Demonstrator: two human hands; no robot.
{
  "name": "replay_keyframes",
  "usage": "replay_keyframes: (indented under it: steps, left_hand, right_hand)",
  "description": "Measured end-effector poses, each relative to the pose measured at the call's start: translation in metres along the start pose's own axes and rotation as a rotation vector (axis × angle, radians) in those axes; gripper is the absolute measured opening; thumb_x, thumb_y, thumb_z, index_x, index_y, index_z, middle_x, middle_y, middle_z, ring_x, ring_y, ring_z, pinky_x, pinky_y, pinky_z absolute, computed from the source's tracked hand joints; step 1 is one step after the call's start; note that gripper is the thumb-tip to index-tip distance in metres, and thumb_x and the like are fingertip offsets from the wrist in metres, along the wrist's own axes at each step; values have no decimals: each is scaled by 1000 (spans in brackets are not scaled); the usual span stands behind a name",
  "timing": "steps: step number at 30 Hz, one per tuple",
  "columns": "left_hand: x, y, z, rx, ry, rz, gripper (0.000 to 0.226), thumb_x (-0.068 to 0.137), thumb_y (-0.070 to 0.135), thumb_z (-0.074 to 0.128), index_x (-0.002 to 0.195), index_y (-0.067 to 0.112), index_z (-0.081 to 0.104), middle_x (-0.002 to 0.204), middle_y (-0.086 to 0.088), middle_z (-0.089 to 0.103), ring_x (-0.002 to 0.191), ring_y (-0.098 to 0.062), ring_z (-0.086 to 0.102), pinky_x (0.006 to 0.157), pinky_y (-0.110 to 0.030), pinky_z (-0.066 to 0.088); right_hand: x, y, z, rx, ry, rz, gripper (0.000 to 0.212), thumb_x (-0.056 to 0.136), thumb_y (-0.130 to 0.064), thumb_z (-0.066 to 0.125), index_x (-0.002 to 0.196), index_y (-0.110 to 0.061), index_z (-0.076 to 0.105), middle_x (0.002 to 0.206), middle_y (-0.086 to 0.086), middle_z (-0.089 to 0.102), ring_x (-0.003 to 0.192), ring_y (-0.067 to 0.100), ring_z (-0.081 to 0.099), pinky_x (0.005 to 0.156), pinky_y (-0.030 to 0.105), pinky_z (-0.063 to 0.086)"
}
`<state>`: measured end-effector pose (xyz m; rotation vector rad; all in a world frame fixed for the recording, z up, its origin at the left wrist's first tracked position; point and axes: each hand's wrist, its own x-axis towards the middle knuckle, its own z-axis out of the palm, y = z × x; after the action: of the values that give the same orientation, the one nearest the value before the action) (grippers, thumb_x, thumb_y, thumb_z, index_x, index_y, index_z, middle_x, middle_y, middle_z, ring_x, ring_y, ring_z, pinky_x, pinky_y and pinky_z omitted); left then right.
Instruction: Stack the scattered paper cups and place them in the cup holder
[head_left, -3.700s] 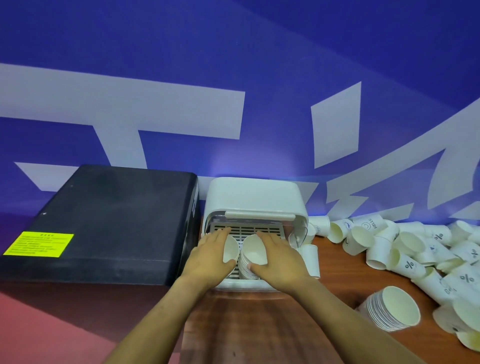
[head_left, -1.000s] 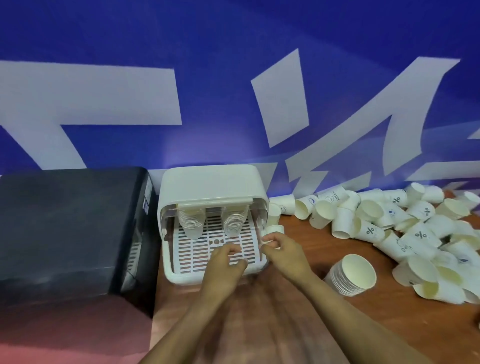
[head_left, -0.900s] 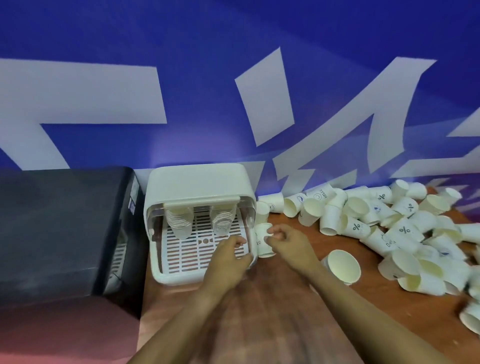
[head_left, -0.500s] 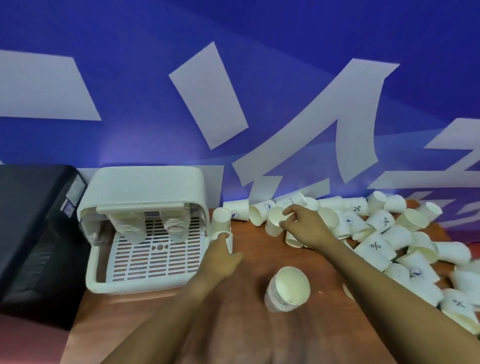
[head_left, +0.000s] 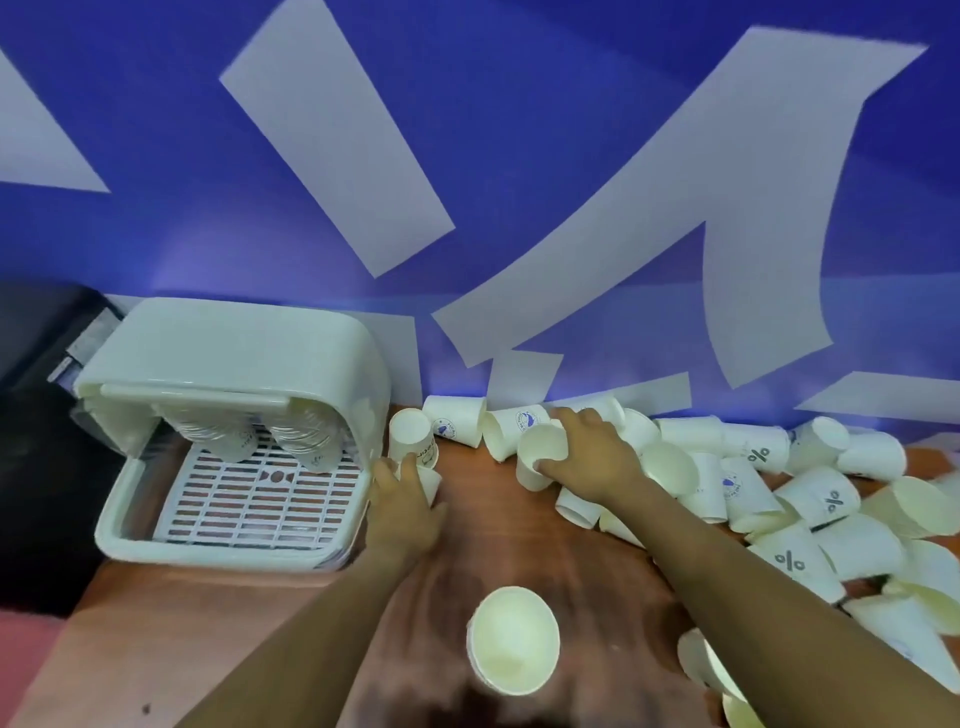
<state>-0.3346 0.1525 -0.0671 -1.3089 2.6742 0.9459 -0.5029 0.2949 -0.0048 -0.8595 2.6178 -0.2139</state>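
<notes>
Two hands are at work among the cups. The right hand (head_left: 587, 457), centre right of the frame, has its fingers curled round a paper cup (head_left: 540, 457) lying on its side at the near edge of the scattered cups (head_left: 779, 493), which spread to the right edge. The left hand (head_left: 405, 499), centre frame, grips a small cup (head_left: 428, 480) just beside the cup holder (head_left: 234, 364), with another cup (head_left: 413, 436) standing right behind it. A nested stack (head_left: 514, 644) stands on the desk (head_left: 249, 623) at lower centre, mouth up.

To do this step well, I would lift each held cup clear of its neighbours, turn both the same way and nest them squarely, squeezing lightly so the thin rims keep their shape.

The left fingertips are hidden behind the cup, motion blur softens both hands, and the two stacks inside the holder (head_left: 270, 441) are half covered by its raised lid. The pile is cut off at the right.
</notes>
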Motion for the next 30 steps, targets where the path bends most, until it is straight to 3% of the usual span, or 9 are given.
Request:
replay_keyframes:
  steps: [4,9,14,22,26,30]
  left_hand:
    - [3,4,7,60,16,-48,67,81,37,69,134,11,36,137,-18,26,124,-36,38,105,-41,36]
    - [4,5,10,31,-99,-92,55,86,35,62,130,17,34,132,-18,41,119,-36,48,99,-44,44]
    - [-7,7,0,-41,-162,-66,73,83,35,65,142,21,24,136,-14,36,123,-34,45,101,-42,40]
    - [-35,12,-41,-109,-179,129,86,78,25,73,147,20,22,137,-10,23,128,-26,35,104,-27,32]
    - [-40,12,-71,-118,-191,198,78,74,23,77,138,18,33,132,-9,23,122,-27,41,102,-28,35]
    - [-47,6,-102,-151,-133,262,76,67,21,81,129,19,37,123,-6,28,113,-22,44,94,-27,39]
  right_hand:
    - [12,1,8,-42,-41,-29,80,79,-52,62,146,-29,24,137,4,42,124,26,41,90,38,44]
    - [16,2,18,-80,-81,-29,81,79,-50,63,146,-29,22,137,5,43,125,27,41,92,38,44]
    - [6,1,14,-72,-66,-27,77,82,-44,61,146,-27,22,133,6,45,121,26,45,90,39,46]
    - [-31,-16,-11,3,3,-20,82,76,-43,62,147,-29,24,135,3,47,120,24,48,90,41,49]
    - [-47,-44,-25,7,62,-63,81,78,-43,65,147,-26,25,144,4,38,127,25,45,94,39,47]
    - [-63,-79,-30,26,118,-92,80,77,-44,66,145,-24,29,141,3,38,125,25,45,96,40,45]
